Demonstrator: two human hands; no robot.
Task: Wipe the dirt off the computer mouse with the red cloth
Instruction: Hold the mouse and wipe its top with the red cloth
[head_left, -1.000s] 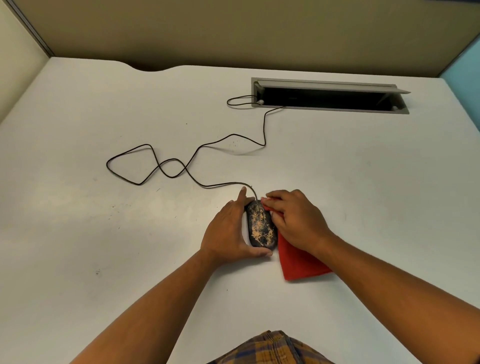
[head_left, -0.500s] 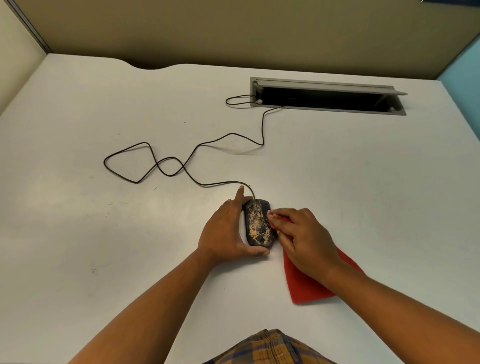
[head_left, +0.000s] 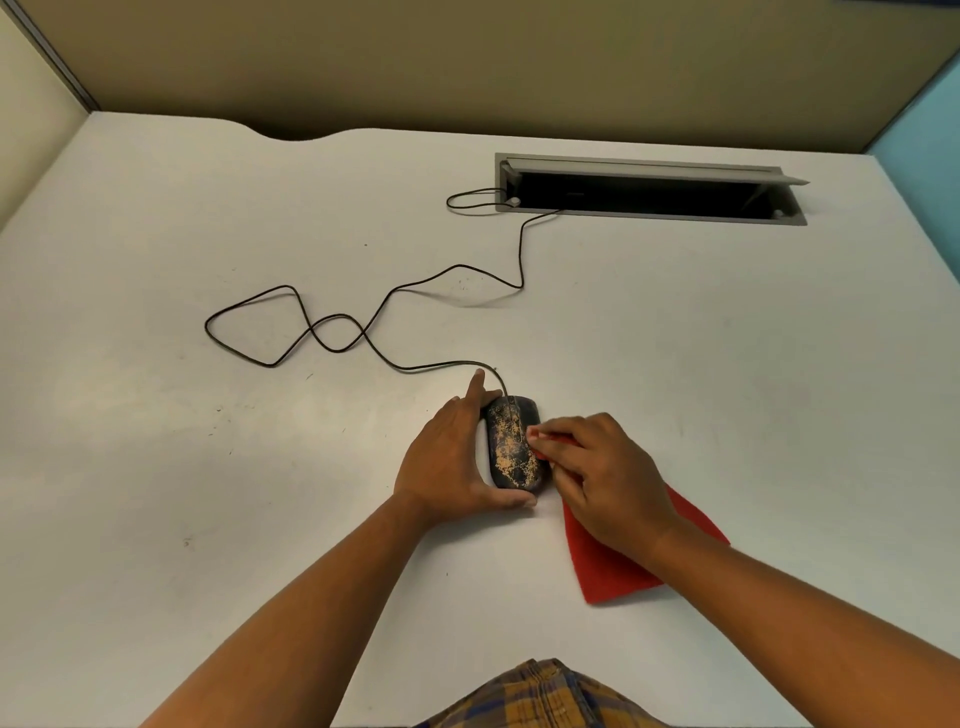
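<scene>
Head view: your left hand (head_left: 451, 462) grips mouse (head_left: 513, 446), long axis, nose 12 o'clock; right hand (head_left: 597, 478) pinches red cloth (head_left: 618, 566) at its 3 o'clock flank.

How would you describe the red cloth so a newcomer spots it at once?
Start at the grey cable slot set into the back of the white desk, then come straight toward the person. The red cloth lies flat under the right hand, just right of the dirt-speckled black mouse steadied by the left hand. It is the only red thing on the desk.
</scene>
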